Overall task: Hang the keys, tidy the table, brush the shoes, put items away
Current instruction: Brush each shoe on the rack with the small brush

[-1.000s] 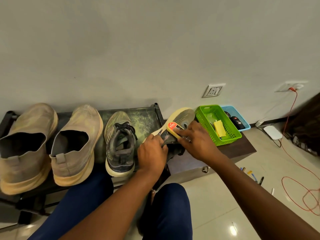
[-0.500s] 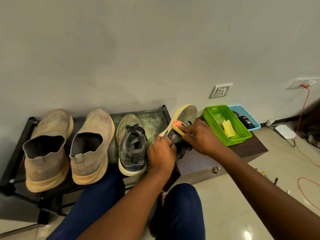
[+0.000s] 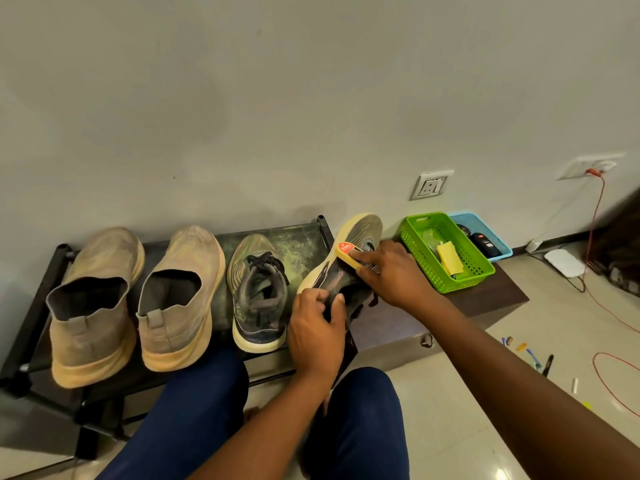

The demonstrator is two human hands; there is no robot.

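Three shoes in row on shoe rack (image 3: 301, 233) against wall: slip-on pair (image 3: 138, 299) left, laced shoe (image 3: 258, 292) right of it. Fourth shoe (image 3: 346, 265) tilted at rack's right end, held between left hand (image 3: 317, 332) and right hand (image 3: 394, 271). Right of rack, low counter (image 3: 491, 299) carrying two baskets (image 3: 446, 271) side by side. Pens (image 3: 530, 355) on floor further right.
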